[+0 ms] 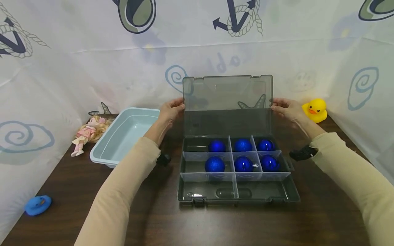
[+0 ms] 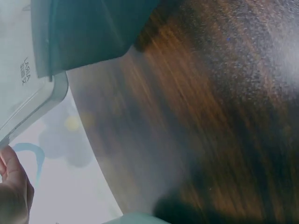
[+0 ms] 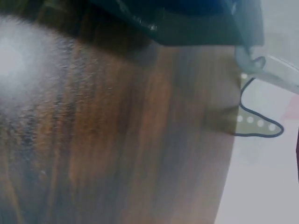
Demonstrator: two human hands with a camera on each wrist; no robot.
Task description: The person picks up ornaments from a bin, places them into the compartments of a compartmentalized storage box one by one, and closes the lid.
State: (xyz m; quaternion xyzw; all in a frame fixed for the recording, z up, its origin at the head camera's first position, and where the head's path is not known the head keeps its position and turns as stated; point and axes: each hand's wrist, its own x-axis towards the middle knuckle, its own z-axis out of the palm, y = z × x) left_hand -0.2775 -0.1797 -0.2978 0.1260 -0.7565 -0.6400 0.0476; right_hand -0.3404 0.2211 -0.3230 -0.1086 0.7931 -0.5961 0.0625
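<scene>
A grey see-through divided storage box (image 1: pixel 261 186) sits on the table, its hinged lid (image 1: pixel 227 89) standing raised at the back. My left hand (image 1: pixel 170 112) pinches the lid's left edge between thumb and fingers. At the opposite edge, my right hand (image 1: pixel 289 111) grips the lid the same way. Shiny and matte blue ball ornaments (image 1: pixel 215 164) lie singly in the back and middle compartments; the two front compartments hold none. In the left wrist view, part of the left hand (image 2: pixel 14 184) shows beside the lid's pale edge (image 2: pixel 42 100). The right wrist view leaves the right hand out.
A light blue basin (image 1: pixel 101 155) stands left of the box, with a doll (image 1: pixel 87 131) behind it. A blue rubber duck (image 1: pixel 38 205) is at the table's left edge, a yellow rubber duck (image 1: pixel 315 111) at the back right. Patterned white cloth (image 1: pixel 92 75) hangs behind the table.
</scene>
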